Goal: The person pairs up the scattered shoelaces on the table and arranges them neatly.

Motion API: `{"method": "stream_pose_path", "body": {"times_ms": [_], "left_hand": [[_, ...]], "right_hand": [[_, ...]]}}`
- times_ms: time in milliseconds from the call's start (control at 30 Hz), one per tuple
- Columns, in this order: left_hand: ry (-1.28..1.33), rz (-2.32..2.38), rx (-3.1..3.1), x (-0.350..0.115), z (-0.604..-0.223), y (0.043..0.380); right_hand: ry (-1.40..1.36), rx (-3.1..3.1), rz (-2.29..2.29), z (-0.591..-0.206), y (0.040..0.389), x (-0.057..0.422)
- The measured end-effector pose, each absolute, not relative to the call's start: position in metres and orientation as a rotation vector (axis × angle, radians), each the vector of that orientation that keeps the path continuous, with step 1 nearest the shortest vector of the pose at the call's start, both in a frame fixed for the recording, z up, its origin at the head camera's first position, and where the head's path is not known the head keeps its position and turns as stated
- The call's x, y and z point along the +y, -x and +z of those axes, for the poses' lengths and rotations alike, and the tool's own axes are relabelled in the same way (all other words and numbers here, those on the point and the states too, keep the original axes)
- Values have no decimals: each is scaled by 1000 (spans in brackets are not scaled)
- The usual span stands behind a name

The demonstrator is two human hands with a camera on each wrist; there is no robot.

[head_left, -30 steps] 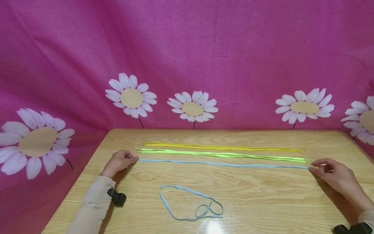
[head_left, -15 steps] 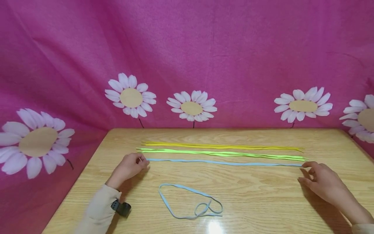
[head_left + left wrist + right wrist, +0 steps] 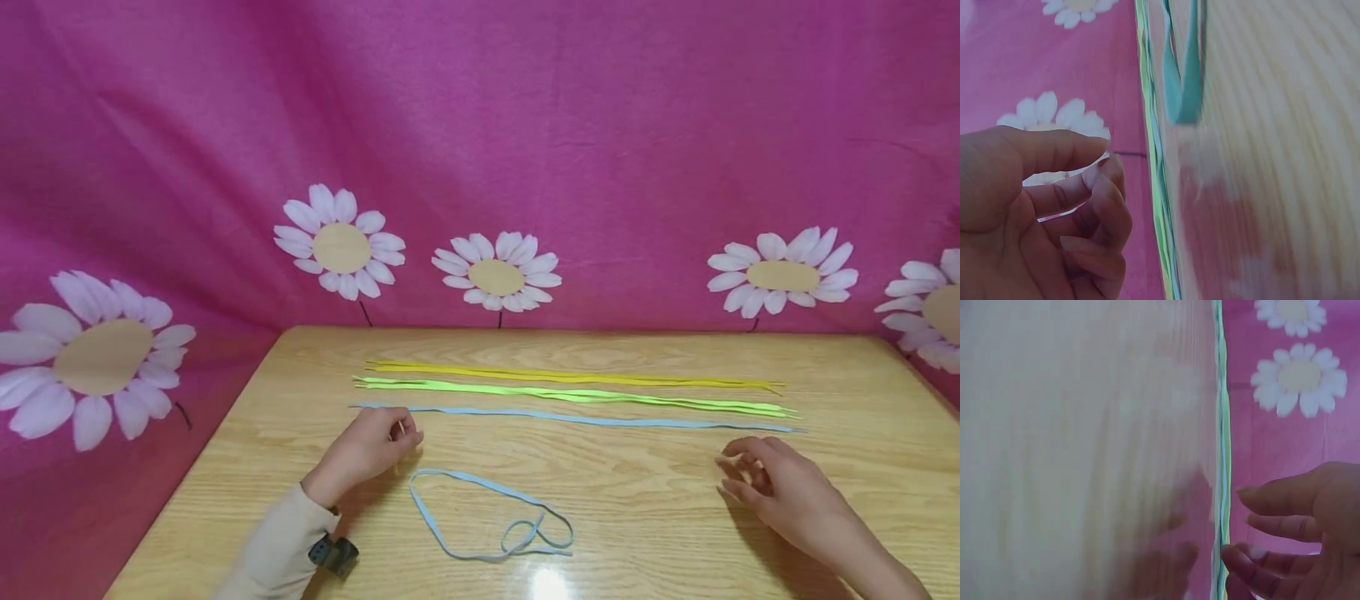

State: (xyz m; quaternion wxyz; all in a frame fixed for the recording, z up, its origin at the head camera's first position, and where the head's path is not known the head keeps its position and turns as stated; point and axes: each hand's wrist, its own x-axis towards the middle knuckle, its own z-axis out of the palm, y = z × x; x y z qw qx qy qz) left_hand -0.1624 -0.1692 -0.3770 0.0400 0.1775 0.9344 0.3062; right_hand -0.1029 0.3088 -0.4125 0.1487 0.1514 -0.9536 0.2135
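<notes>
A straight light-blue shoelace (image 3: 630,422) lies across the table, in front of the green and yellow ones. My left hand (image 3: 367,446) hovers just in front of its left part, fingers loosely curled and thumb close to the index finger, holding nothing. Off the lace's right end, nearer to me, is my right hand (image 3: 798,492), its fingers bent and parted with nothing between them. A second blue shoelace (image 3: 480,479) lies in a loose loop between the hands. In the left wrist view the left hand (image 3: 1054,206) is bare of any lace, as is the right hand (image 3: 1304,531) in the right wrist view.
Several bright green shoelaces (image 3: 600,397) lie side by side behind the straight blue one, and yellow shoelaces (image 3: 570,378) lie farther back. The wooden table (image 3: 675,517) ends at a pink cloth (image 3: 630,150) printed with daisies.
Both hands have let go of the ends of the straight blue shoelace. They have drawn inward and toward me, while the lace stays lying straight.
</notes>
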Motion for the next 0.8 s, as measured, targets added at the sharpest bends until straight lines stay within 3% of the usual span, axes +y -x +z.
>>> {"method": "stream_pose_path", "body": {"times_ms": [367,800], "left_hand": [[-842,938,2634,-113,-374,136],[-969,783,2533,-59,-379,120]], "right_hand": [[-817,-2799,748,-412,88,249],[-1129,-2952,1050,-404,79,198]]}}
